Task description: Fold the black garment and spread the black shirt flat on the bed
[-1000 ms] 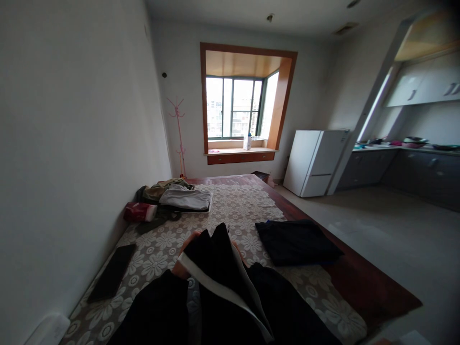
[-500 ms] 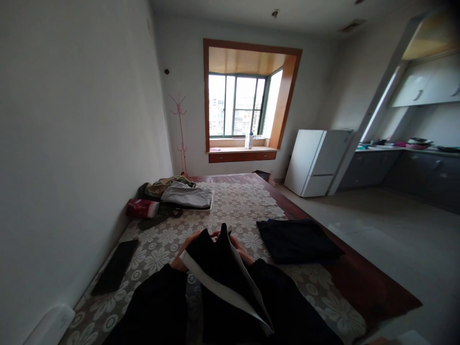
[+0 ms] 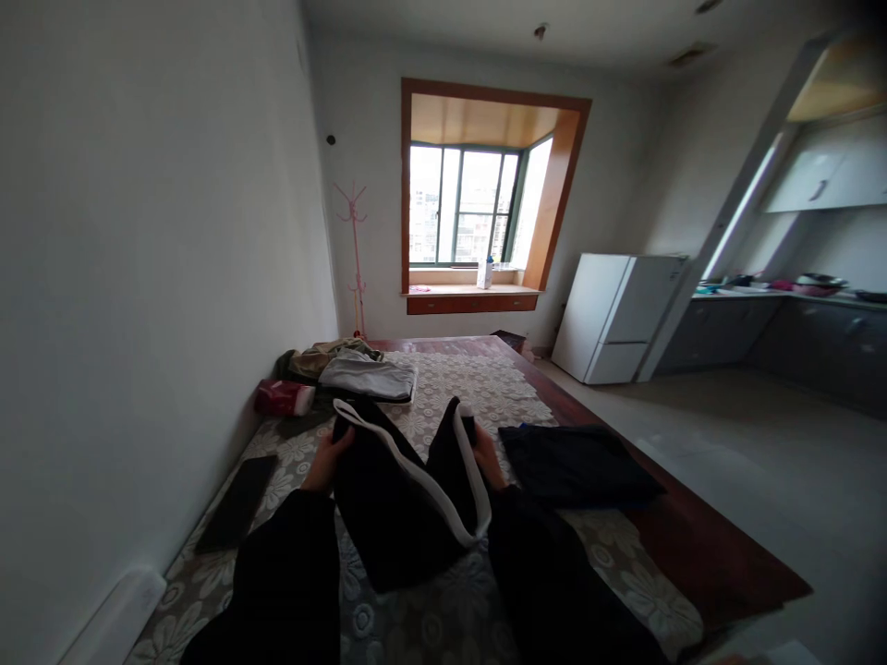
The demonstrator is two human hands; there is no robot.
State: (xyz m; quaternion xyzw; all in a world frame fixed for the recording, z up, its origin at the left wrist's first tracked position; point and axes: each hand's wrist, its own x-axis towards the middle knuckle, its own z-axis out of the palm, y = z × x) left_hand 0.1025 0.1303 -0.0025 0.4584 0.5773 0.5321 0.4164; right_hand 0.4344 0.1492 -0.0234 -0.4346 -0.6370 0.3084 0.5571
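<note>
A black garment with a white stripe (image 3: 394, 499) hangs stretched between my hands above the flower-patterned bed cover (image 3: 485, 388). My left hand (image 3: 327, 460) grips its left top corner. My right hand (image 3: 485, 454) grips its right top corner. Both my sleeves are black. To the right of my right hand a folded dark garment (image 3: 572, 465) lies flat on the cover.
A pile of clothes (image 3: 353, 369) and a red packet (image 3: 283, 397) lie at the far left by the wall. A dark flat object (image 3: 236, 503) rests at the left edge. A white fridge (image 3: 616, 319) and kitchen counter (image 3: 783, 319) stand at the right.
My hands have moved apart and lifted, spreading the black garment wide. The camera view has shifted slightly.
</note>
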